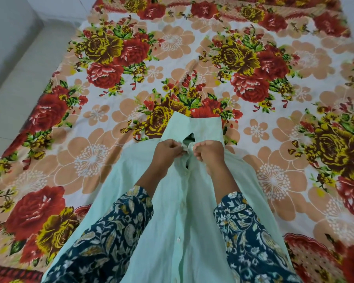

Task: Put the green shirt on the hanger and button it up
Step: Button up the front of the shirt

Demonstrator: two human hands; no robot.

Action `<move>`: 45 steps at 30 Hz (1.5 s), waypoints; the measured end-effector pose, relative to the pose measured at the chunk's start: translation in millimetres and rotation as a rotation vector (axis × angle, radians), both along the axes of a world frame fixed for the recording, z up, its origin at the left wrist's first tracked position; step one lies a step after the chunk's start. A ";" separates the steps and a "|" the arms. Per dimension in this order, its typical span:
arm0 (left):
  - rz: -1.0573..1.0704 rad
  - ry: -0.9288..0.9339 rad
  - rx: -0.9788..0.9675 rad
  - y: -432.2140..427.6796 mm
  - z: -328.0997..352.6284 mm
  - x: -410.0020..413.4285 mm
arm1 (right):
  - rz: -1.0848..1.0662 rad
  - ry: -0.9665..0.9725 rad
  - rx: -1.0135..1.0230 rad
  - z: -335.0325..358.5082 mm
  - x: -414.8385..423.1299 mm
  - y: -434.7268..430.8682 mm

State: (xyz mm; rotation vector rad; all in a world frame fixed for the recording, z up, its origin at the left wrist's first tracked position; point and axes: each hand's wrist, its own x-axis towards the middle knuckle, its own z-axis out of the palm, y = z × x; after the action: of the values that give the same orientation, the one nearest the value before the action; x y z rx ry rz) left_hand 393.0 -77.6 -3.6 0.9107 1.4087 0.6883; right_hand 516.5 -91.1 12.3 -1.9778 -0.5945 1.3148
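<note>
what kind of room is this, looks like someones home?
Probably a home bedroom: a floral bedsheet covers a wide flat surface, likely a bed, with plain pale floor beside it. Both hands work at the collar of a green shirt lying on it.

Bed surface covered by floral sheet [102, 127], red and yellow roses on white. Pale green shirt [172, 201] lies on it, collar just beyond the pinching fingers, body trailing below.

Shirt [172, 201]: pale mint green, small white buttons [182, 204]. My sleeves [110, 231]: dark navy, cream and mustard leaf-floral print. Bedsheet [253, 129]: white ground, peach blossoms, red and yellow roses, green leaves.
</note>
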 end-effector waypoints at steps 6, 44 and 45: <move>-0.157 0.262 0.166 -12.5 6.5 1.6 | 0.036 -0.056 -0.004 1.8 -7.3 -1.0; -0.145 0.146 -0.006 4.3 1.1 4.1 | 0.103 0.069 0.050 -11.8 -8.3 -5.3; -0.166 0.179 0.021 5.0 0.9 4.3 | 0.086 0.084 0.071 -11.8 -8.6 -6.6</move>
State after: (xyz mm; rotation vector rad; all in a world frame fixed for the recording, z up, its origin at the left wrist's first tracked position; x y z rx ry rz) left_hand 397.3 -72.6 -2.7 1.1138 1.4652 0.5069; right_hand 507.9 -97.7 0.5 -1.8483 -0.6832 1.4014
